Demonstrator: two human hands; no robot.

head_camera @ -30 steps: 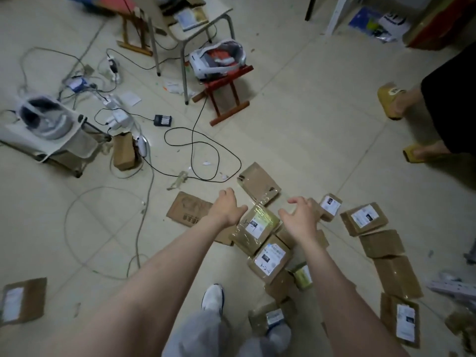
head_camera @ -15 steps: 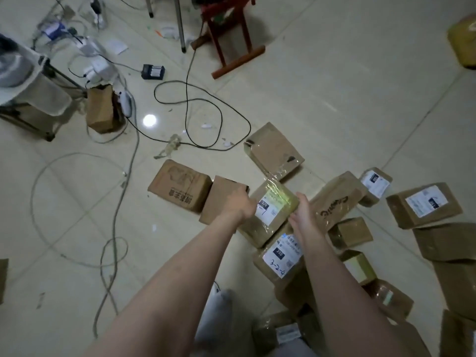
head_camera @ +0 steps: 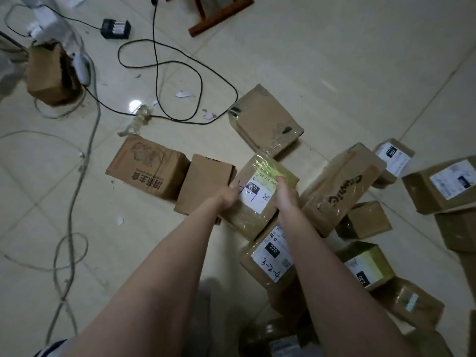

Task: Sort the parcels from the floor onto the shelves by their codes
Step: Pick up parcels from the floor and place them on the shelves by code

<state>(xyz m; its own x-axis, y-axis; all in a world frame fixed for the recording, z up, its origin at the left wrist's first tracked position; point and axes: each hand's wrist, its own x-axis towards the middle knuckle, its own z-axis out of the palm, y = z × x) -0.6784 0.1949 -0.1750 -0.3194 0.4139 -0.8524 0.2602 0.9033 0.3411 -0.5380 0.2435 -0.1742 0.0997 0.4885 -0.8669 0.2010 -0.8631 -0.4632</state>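
Several brown cardboard parcels lie on the tiled floor. Both my hands hold one tape-wrapped parcel point(head_camera: 257, 202) with a white label marked 220 and a handwritten code. My left hand point(head_camera: 228, 198) grips its left edge, and my right hand point(head_camera: 286, 195) grips its right edge with the thumb over the label. Just below it lies a parcel labelled 3-2-4 point(head_camera: 270, 256), partly hidden by my right forearm. A long parcel with printed lettering point(head_camera: 340, 189) lies to the right. No shelves are in view.
More parcels sit at the right edge point(head_camera: 443, 184) and lower right point(head_camera: 365, 264). Two boxes point(head_camera: 146, 166) point(head_camera: 203, 184) lie left of the held parcel, another point(head_camera: 265, 122) behind it. Black and grey cables point(head_camera: 164, 73) loop across the floor at left, near a charger point(head_camera: 116, 28) and a red stool leg point(head_camera: 219, 19).
The view has dropped closer to the floor. My hands went from hovering above the pile to closing on the sides of the 220 parcel, with the right hand now reaching over its label.
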